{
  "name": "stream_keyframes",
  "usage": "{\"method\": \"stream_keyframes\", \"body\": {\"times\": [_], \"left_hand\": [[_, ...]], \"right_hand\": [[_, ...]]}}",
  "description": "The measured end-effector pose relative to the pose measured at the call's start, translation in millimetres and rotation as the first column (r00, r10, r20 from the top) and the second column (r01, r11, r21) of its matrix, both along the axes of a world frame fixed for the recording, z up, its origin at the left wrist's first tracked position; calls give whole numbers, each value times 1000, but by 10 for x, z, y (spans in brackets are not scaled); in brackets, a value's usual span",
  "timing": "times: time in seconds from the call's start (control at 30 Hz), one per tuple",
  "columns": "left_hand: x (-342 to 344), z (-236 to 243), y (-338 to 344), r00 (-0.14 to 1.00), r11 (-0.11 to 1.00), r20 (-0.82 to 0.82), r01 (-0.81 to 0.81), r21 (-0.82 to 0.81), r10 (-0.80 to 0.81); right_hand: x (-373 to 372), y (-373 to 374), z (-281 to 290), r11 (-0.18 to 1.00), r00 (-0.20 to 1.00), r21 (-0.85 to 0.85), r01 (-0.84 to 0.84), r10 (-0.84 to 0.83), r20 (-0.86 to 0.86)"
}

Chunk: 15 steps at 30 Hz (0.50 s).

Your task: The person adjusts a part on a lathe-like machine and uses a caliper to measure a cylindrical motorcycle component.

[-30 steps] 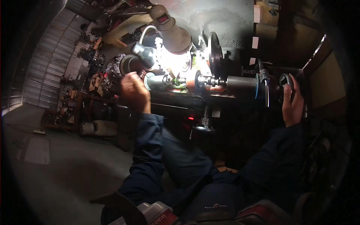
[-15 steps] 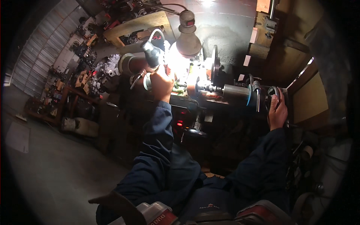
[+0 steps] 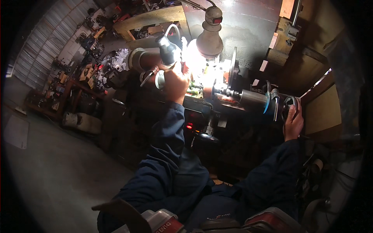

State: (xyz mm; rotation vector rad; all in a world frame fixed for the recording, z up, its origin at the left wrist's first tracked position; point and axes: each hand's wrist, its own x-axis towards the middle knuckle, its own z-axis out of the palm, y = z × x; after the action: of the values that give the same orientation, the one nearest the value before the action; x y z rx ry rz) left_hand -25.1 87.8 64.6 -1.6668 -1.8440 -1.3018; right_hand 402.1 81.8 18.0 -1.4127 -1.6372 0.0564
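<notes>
My left hand (image 3: 176, 87) is raised at the bright middle of a lathe-like machine, just below a small dark lamp (image 3: 168, 50) on a bent neck. Its fingers are closed, but glare hides what they hold. On the right, my right hand (image 3: 294, 123) grips the rim of a round metal handwheel (image 3: 285, 108) at the machine's end. Between the hands lie a smooth metal cylinder (image 3: 251, 98) and a clamp lever (image 3: 276, 108). A dark upright disc (image 3: 233, 72) stands behind the lit middle.
A larger lamp (image 3: 210, 40) hangs over the machine. A second handwheel (image 3: 208, 137) sticks out at the front, near small red lights (image 3: 189, 126). Shelving with metal parts (image 3: 114, 64) stands at the left, and a wooden panel (image 3: 322, 110) at the right.
The whole view has shifted, so the machine and both hands appear farther right and slightly lower. My right hand stays on the handwheel, and my left stays by the small lamp.
</notes>
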Motion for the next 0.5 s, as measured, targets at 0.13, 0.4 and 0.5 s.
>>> {"method": "stream_keyframes", "body": {"times": [0.13,0.4,0.5], "left_hand": [[-1,-11,-7,999,999,-27,-20,-25,19],[-38,-13,34,994,998,-96,58,37,-54],[-91,68,-35,992,999,-124,31,30,-27]], "right_hand": [[-13,-15,23,1000,1000,-14,2,-2,7],[43,-16,20,1000,1000,-6,-15,15,27],[3,-22,16,999,999,9,-40,40,20]]}}
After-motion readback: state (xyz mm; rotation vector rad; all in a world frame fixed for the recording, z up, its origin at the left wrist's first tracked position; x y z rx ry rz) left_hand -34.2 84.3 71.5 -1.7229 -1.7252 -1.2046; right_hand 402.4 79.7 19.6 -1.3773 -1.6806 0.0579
